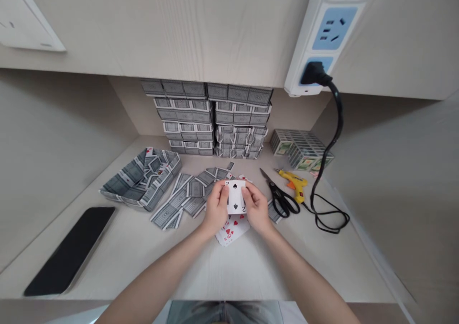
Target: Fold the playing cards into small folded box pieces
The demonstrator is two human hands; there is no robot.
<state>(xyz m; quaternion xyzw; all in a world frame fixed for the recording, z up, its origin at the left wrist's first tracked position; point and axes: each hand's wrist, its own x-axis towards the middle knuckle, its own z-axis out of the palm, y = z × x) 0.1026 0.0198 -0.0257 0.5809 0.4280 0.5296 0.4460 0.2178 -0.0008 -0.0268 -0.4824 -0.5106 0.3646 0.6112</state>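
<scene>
A two of spades playing card [235,198] is held face up between both hands, over the middle of the desk. My left hand [215,205] pinches its left edge, thumb on top; my right hand [257,208] does the same at the right edge. Beneath it lies a small pile of face-up cards [233,230] with red hearts showing. To the left, grey-backed cards [174,204] are strewn across the desktop, some joined into strips or folded pieces. The fingers under the held card are hidden.
Boxes made of cards [190,123] are stacked at the back. An open card tray [158,195] and a black phone-like slab [70,252] lie left. Black scissors [283,199], a yellow glue gun [296,183] and packed card decks [304,149] are right; a cable [339,118] hangs from a power strip [330,32].
</scene>
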